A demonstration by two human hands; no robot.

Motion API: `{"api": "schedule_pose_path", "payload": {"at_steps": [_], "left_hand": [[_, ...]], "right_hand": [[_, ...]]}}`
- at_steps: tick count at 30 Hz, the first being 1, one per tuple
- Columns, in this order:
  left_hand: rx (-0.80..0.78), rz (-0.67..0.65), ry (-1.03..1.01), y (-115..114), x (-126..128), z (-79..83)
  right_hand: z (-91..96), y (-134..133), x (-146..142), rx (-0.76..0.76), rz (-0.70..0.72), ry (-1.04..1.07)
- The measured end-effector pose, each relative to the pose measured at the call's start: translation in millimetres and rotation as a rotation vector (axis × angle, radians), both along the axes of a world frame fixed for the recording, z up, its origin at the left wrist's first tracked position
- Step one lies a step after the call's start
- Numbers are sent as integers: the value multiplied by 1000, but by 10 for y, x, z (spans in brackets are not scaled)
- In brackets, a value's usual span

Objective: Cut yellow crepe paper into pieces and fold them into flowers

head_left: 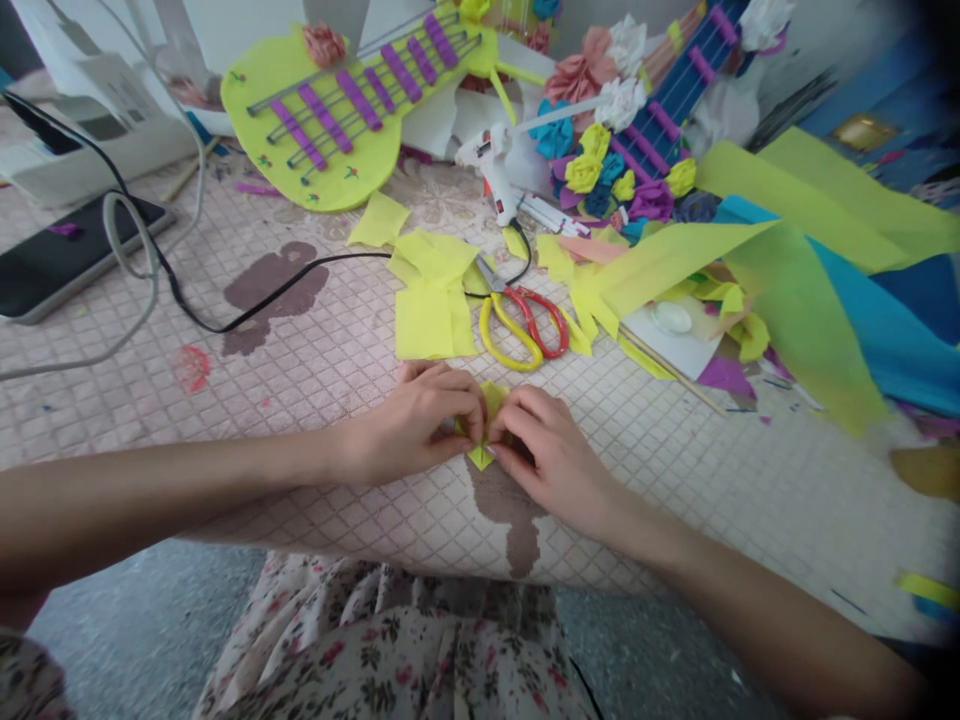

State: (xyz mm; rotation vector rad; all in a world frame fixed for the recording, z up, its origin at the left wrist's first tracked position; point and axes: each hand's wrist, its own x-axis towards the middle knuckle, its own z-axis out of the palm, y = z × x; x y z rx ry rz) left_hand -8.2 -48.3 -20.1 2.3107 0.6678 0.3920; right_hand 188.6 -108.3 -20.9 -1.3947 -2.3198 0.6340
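Both my hands meet near the table's front edge over a small folded piece of yellow paper. My left hand has its fingers curled and pinched on the paper's left side. My right hand pinches the right side, fingertips pressed to the fold. Most of the paper is hidden under my fingers; only a top corner and a bottom tip show. Just behind lie loose yellow paper squares and scissors with yellow and red handles.
A white glue gun lies behind, its black cord running left. A yellow paper guitar, paper flowers, green and blue paper sheets at right, a tablet at left. The table has a quilted pink cover.
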Motion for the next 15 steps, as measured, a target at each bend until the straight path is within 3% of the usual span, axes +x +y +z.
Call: {"api": "schedule_pose_path", "payload": {"at_steps": [15], "left_hand": [[-20, -10, -19, 42, -10, -32]], "right_hand": [[6, -10, -78, 5, -58, -94]]}}
